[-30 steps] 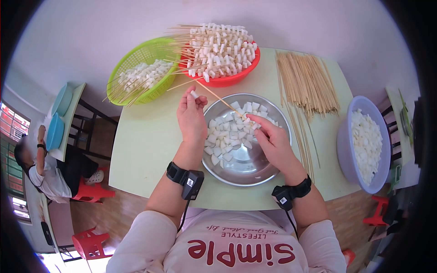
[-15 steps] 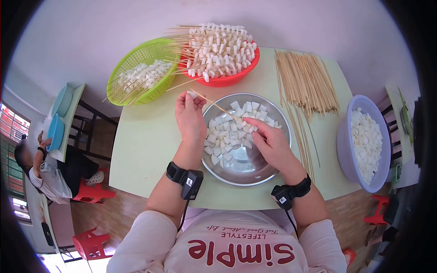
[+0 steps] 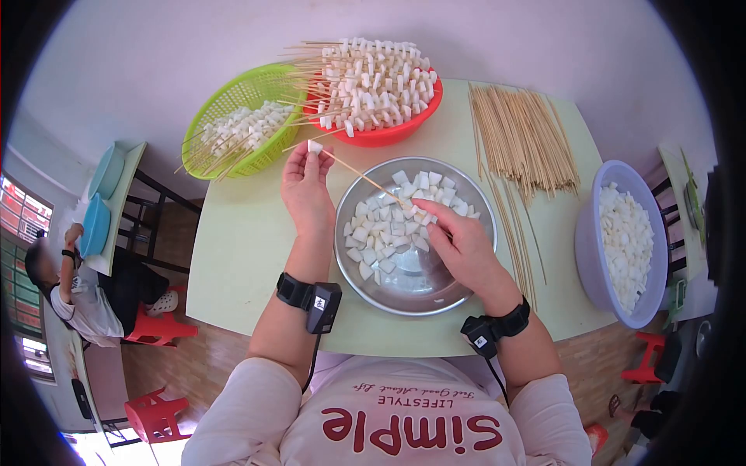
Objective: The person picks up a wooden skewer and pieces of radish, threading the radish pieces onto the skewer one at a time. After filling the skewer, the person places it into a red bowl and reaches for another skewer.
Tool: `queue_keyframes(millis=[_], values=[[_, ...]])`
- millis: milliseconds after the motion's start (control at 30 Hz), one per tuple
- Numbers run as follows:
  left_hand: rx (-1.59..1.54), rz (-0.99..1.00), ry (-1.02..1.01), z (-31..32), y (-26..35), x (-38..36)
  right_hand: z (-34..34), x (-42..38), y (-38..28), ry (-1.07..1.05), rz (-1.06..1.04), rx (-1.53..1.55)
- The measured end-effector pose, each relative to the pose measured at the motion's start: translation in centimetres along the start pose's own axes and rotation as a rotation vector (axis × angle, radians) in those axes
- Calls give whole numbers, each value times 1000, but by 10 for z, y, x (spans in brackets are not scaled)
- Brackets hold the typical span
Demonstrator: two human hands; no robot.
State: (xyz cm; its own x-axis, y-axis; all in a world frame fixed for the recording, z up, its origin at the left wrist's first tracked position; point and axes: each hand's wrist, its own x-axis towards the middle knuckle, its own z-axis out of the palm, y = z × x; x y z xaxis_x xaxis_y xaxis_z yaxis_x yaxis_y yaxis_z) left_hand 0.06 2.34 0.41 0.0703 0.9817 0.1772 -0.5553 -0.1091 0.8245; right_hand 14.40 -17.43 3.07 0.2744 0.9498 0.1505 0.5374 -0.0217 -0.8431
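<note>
A thin wooden skewer slants between my two hands, above the left part of a round metal basin. My left hand pinches a white cut chunk at the skewer's far tip. My right hand is closed round the other end of the skewer, with a few white pieces at its fingertips. In the basin below lie many white chunks, looking like cut radish, mostly toward the far left side.
Loaded skewers heap over a red basin. Left of it, a green basket holds more. Bare skewers lie at the far right. A lavender tub of white chunks stands at the right edge. A person sits at the left.
My left hand has moved slightly up and left, its white chunk now clearer at the skewer's tip. My right hand stays nearly in place. The seated person's hand has shifted.
</note>
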Motion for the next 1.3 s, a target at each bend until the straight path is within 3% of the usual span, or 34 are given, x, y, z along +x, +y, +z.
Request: queue_keyframes(millis=[400,733,1000,1067,1100,1167,1300], values=[[300,143,-1,0,-4,-1,-1,0,-2,2,-2,17],[317,204,-15,3,-1,-5,-1,0,-3,0,2,13],[573,363,-142,-2,0,-1,-1,-1,2,-4,-40,11],[584,353,-145,-2,1,-1,1,-1,12,-92,110,312],[594,342,-148,-1,1,-1,1,0,17,-92,110,312],[604,343,-150,-2,-1,-1,2,1,24,-202,301,769],[555,304,-154,-1,0,-2,3,1,19,-153,251,558]])
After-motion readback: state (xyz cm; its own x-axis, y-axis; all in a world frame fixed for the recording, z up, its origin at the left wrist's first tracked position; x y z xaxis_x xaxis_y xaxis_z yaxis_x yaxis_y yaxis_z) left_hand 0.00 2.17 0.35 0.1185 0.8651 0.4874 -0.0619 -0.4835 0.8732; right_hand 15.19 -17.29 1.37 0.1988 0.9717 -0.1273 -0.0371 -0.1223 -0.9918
